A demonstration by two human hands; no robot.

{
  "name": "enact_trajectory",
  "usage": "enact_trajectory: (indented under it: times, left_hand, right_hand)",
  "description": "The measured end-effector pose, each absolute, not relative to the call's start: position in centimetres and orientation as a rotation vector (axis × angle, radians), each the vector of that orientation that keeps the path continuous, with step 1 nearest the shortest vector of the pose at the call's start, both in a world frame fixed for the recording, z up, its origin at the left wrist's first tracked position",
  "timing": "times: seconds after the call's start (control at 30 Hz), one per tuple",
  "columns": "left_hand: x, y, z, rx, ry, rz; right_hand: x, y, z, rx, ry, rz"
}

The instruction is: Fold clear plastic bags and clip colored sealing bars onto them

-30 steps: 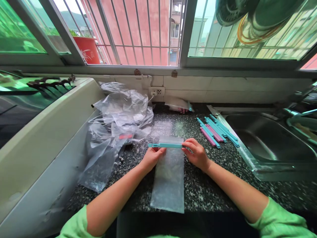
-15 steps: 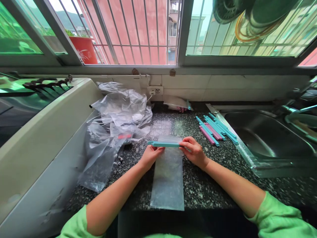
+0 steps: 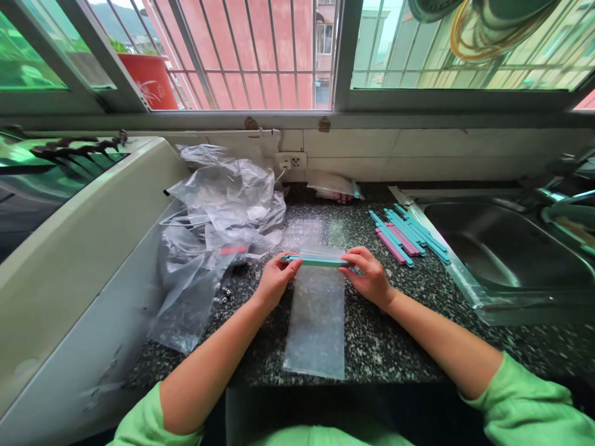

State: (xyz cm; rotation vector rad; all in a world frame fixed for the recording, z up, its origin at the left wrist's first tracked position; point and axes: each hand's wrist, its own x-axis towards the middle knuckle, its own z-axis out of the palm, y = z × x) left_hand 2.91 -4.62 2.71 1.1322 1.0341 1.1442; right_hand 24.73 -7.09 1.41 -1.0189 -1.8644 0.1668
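Note:
A long turquoise bag sealing clip (image 3: 320, 262) lies crosswise over the top part of a clear plastic bag (image 3: 316, 328), which is flat on the counter. My left hand (image 3: 275, 279) is closed on the clip's left end, thumb on the near side. At the other end, my right hand (image 3: 369, 275) pinches the clip between thumb and fingers. Whether the bag's plastic sits between the clip's two bars cannot be made out. To the right lies a group of loose turquoise clips (image 3: 409, 232) with several pink clips (image 3: 389, 246) among them.
A heap of crumpled clear plastic bags (image 3: 232, 198) lies left, beside the white stove side (image 3: 93, 248). A steel sink (image 3: 502, 248) is on the right. Against the tiled wall lies a bag holding pink pieces (image 3: 334, 187), below a wall socket (image 3: 294, 161).
My left hand has shifted from under the clip to grip its left end, with the thumb now over its near side. My right hand keeps its pinch. The view has tilted slightly.

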Motion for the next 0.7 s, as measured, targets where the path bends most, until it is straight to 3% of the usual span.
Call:
enact_trajectory:
  times: [0.33,0.7]
  left_hand:
    - [2.90,-4.65,2.66,1.213,0.945,1.135]
    - [2.73,-4.75,2.92,1.276,0.954,1.115]
  right_hand:
    - [24.89,-6.29,0.75,-1.222,-1.650,0.911]
    - [24.56,-6.64,1.27,-1.265,-1.630,0.896]
